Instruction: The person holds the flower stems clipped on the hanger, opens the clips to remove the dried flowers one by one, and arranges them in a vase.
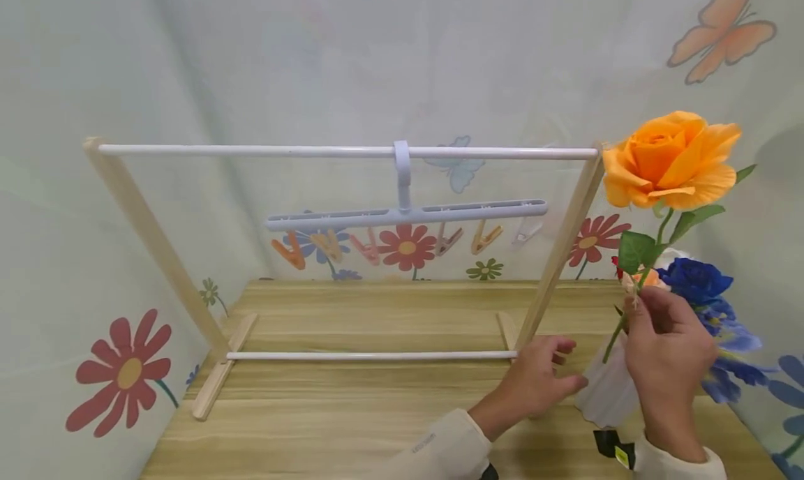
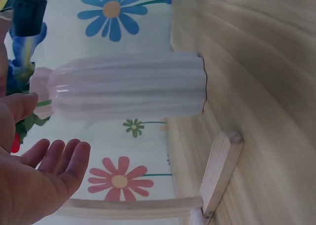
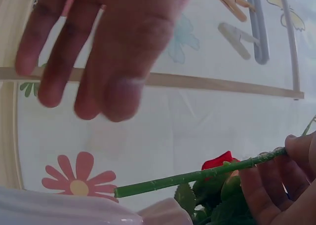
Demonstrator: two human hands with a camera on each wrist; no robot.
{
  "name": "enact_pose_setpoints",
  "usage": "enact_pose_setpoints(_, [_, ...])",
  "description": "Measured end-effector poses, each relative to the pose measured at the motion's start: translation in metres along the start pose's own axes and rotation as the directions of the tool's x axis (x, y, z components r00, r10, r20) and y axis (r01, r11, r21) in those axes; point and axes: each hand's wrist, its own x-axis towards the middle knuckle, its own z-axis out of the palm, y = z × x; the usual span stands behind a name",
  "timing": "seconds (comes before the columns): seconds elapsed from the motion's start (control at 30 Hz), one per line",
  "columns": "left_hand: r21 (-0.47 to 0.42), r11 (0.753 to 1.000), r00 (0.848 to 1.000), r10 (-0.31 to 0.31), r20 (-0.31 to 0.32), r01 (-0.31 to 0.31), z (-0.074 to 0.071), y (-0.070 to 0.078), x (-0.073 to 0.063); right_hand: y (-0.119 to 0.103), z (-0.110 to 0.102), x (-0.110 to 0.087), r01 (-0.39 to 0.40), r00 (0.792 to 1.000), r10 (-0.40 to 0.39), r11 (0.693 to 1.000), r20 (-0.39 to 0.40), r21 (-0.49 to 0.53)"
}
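An orange artificial rose stands upright at the right, its green stem pinched between the thumb and fingers of my right hand. The cut lower end of the stem points down beside the pale ribbed vase. Blue flowers, a peach one and a red one show behind my right hand, at the vase's top. To the left of the vase, my left hand hovers with fingers spread and nothing in them. In the left wrist view its fingers lie apart from the vase.
A wooden rack with a white top bar and lower bar stands on the wood-grain table. A pale blue hanger with several clothespins hangs from it. The rack's right foot is close to my left hand.
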Motion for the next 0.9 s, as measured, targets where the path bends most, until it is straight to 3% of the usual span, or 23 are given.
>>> enact_pose_setpoints(0.3, [0.052,0.999,0.998,0.019,-0.052,-0.017,0.022,0.003,0.009,0.003,-0.005,0.012,-0.057,0.995,0.060,0.998,-0.074,0.040])
enact_pose_setpoints(0.5, [0.103,0.994,0.998,0.044,-0.050,-0.039,0.031,0.007,0.018,0.001,-0.008,0.022,-0.091,0.986,0.102,0.992,-0.133,0.084])
enact_pose_setpoints(0.8, [0.045,0.999,0.998,-0.029,-0.050,0.031,0.046,0.005,0.025,-0.007,-0.009,0.027,-0.100,0.980,0.115,0.990,-0.165,0.097])
enact_pose_setpoints(0.9, [0.040,0.999,0.999,-0.023,-0.045,0.025,0.050,0.005,0.026,-0.011,-0.009,0.029,-0.100,0.977,0.115,0.991,-0.179,0.088])
